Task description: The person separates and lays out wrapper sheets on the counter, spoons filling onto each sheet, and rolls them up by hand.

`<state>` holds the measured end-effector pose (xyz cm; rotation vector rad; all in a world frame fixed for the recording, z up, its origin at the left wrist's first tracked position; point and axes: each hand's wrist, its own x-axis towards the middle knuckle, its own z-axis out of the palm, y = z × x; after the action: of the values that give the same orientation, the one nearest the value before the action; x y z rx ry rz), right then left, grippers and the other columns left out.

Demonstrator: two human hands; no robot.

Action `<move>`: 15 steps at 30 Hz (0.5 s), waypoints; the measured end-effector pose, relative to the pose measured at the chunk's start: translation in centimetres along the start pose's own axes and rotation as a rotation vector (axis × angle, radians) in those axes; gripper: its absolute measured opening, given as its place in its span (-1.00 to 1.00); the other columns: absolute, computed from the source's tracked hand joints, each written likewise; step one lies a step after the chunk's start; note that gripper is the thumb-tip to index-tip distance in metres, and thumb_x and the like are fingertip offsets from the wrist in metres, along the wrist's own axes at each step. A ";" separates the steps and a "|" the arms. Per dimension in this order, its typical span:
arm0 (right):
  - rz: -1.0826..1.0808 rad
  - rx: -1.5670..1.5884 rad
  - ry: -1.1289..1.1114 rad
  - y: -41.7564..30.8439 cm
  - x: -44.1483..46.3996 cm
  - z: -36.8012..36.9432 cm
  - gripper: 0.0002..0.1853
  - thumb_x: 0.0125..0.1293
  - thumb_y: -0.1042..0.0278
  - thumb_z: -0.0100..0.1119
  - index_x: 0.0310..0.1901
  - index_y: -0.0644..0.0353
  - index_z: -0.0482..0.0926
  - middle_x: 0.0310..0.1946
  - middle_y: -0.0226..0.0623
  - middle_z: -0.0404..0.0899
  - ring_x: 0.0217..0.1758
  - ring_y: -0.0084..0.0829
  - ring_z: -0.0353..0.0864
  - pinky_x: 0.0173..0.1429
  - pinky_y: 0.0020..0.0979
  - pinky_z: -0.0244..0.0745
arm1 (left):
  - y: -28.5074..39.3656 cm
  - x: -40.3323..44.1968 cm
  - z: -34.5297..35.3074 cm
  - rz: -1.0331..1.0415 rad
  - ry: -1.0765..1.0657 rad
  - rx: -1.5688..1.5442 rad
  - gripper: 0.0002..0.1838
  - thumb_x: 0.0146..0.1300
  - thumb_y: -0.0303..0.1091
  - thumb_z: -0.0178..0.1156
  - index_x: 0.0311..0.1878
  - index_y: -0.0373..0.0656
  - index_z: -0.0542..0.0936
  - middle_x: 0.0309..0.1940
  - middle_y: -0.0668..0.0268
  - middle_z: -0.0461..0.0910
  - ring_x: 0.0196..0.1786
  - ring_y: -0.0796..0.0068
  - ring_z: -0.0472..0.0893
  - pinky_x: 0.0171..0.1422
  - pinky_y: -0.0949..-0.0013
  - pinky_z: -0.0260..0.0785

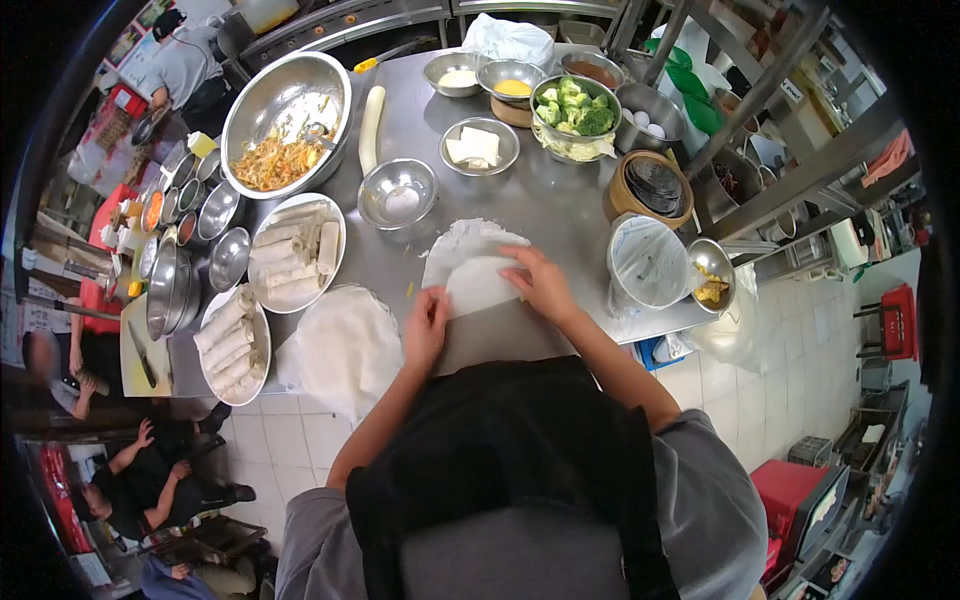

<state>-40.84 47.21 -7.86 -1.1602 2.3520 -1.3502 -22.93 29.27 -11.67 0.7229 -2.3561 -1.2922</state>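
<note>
Wrapper (482,284) looks mid-fold – left hand (427,322) and right hand (543,285) apart at its edges, grip unclear – next needing gentle alignment

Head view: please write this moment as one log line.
left hand: wrapper's left side | right hand: its right side | rolls: on two plates

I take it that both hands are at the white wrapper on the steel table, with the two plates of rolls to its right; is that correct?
Not quite: the head view shows the two plates of rolls to the wrapper's left. The left hand and right hand are indeed at the white wrapper on the steel table.
</note>
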 end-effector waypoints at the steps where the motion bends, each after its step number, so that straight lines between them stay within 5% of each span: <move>1: 0.009 -0.071 0.064 1.1 0.5 1.0 -0.71 0.37 0.25 0.27 0.11 -0.03 0.60 -0.05 -0.21 0.64 -0.07 -0.06 0.65 0.04 -0.14 0.56 | 1.4 0.8 -0.1 -0.068 0.026 0.033 -0.67 0.40 -0.29 0.27 0.17 -0.11 0.53 -0.32 0.09 0.66 -0.29 0.24 0.68 -0.14 0.23 0.50; 5: 0.012 -0.165 0.109 2.6 0.3 2.4 -0.64 0.35 0.24 0.29 0.15 -0.06 0.52 -0.04 -0.19 0.61 -0.04 -0.04 0.65 0.02 -0.11 0.55 | 1.9 1.4 0.3 -0.081 0.074 0.078 -0.56 0.39 -0.26 0.30 0.27 -0.08 0.46 -0.40 0.18 0.62 -0.40 0.28 0.59 -0.25 0.18 0.44; 8: 0.055 -0.122 0.098 1.9 0.1 2.0 -0.74 0.33 0.23 0.30 0.01 -0.01 0.56 -0.05 -0.20 0.57 -0.10 -0.01 0.64 -0.02 -0.09 0.55 | 1.9 1.0 0.6 -0.018 0.103 0.049 -0.57 0.37 -0.28 0.30 0.26 -0.07 0.48 -0.35 0.18 0.61 -0.39 0.25 0.61 -0.26 0.19 0.45; 11: 0.037 -0.140 0.067 3.7 0.0 3.0 -0.83 0.31 0.24 0.31 -0.11 0.01 0.60 -0.07 -0.25 0.54 -0.05 -0.06 0.61 0.01 -0.09 0.49 | -0.2 1.0 0.8 0.066 0.034 0.277 -0.53 0.36 -0.30 0.24 0.31 -0.02 0.45 -0.11 0.14 0.60 -0.19 0.15 0.66 -0.10 0.06 0.49; 15: -0.134 -0.419 0.203 2.6 0.0 2.6 -0.91 0.29 0.30 0.29 -0.20 0.00 0.63 -0.08 -0.38 0.55 0.05 -0.18 0.53 0.10 -0.10 0.37 | 2.1 1.6 0.1 0.409 -0.039 0.534 -0.49 0.36 -0.34 0.17 0.39 0.03 0.43 0.31 0.15 0.45 0.29 0.06 0.47 0.34 -0.01 0.33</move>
<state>-40.87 46.19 -11.40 -1.3642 2.8473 -1.0852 -24.85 29.38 -9.84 0.3178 -2.7188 -0.5150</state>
